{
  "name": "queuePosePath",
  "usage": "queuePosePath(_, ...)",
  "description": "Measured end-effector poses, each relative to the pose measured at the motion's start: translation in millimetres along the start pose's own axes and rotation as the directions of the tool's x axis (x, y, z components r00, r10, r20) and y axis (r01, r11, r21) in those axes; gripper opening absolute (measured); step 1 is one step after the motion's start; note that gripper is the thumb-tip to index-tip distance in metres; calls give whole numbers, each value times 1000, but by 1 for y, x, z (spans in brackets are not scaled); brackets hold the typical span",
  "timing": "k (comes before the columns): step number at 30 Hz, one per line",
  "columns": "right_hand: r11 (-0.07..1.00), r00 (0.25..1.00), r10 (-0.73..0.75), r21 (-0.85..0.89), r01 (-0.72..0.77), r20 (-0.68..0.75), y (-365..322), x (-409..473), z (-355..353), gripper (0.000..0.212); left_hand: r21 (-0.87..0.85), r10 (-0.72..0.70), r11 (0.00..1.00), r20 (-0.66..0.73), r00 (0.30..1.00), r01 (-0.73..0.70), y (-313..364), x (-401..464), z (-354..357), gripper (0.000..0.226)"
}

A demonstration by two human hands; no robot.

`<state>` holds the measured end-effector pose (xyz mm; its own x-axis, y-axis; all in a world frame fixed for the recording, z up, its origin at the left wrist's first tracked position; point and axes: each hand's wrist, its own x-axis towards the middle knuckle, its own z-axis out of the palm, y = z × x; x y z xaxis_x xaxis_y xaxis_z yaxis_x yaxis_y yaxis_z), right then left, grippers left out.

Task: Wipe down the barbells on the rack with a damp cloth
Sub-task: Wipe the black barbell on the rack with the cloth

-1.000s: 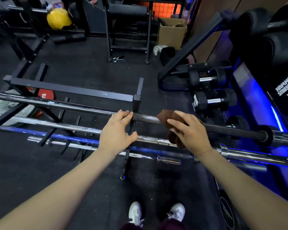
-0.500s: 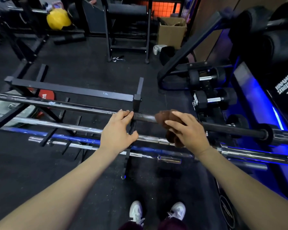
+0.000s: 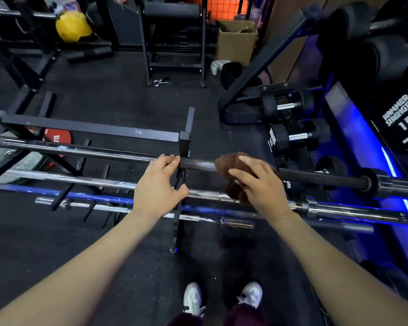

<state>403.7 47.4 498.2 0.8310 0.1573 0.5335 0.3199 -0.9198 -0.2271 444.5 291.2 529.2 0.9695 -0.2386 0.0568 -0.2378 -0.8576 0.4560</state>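
Observation:
A dark barbell (image 3: 198, 164) lies across the top of a low black rack (image 3: 183, 142), running left to right. My left hand (image 3: 158, 184) grips this bar just left of the rack's upright post, fingers curled over it and thumb below. My right hand (image 3: 257, 184) holds a brown cloth (image 3: 229, 162) wrapped over the same bar, to the right of the post. Below it, a chrome barbell (image 3: 80, 181) and lower bars (image 3: 99, 205) rest on the rack.
Black dumbbells (image 3: 290, 135) sit on a stand at the right, beside a blue-lit rack with a weight marked 15 (image 3: 403, 121). A cardboard box (image 3: 236, 41), a yellow ball (image 3: 72, 25) and black frames stand at the back. My white shoes (image 3: 193, 300) are on the dark floor.
My right hand has slid the cloth a little to the left along the dark bar, toward the rack post. My left hand has kept its grip in place.

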Motion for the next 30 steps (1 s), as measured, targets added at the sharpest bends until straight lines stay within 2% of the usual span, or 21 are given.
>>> queuePosePath(2,985,983,171,-9,-172,-65,-16,-1,8,29,-7,0,1000,-6,1000,0,3,-1,2,66)
queuePosePath(3,977,973,212,1,-212,-87,-31,3,15,26,-5,-1,1000,-6,1000,1,5,-1,3,66)
queuePosePath(7,995,997,80,66,-79,-17,-79,40,35,18,11,8,1000,7,1000,-8,6,-2,4,68)
queuePosePath(10,998,997,17,64,-21,70,-59,40,21,28,23,17,1000,16,1000,-18,4,0,2,67)
queuePosePath(15,986,986,165,12,-165,7,-2,-1,-8,26,10,7,1000,11,1000,-7,3,-1,2,66)
queuePosePath(18,945,941,323,-21,-326,-98,-22,2,7,20,-3,9,1000,0,1000,-9,4,-2,4,66)
queuePosePath(20,959,954,281,0,-283,-101,-53,19,24,20,2,8,1000,1,1000,-8,5,-2,4,67)
queuePosePath(22,979,979,203,25,-203,-26,-79,40,36,19,18,14,1000,4,1000,-14,5,-1,3,67)
queuePosePath(26,992,990,114,43,-118,86,-68,47,26,25,44,13,999,21,1000,-14,3,-1,0,67)
queuePosePath(27,992,988,117,45,-122,104,-55,39,17,27,42,7,999,16,1000,-7,2,-1,-1,67)
queuePosePath(30,972,971,235,3,-235,42,-17,7,-9,27,19,21,1000,-1,1000,-21,3,-1,0,65)
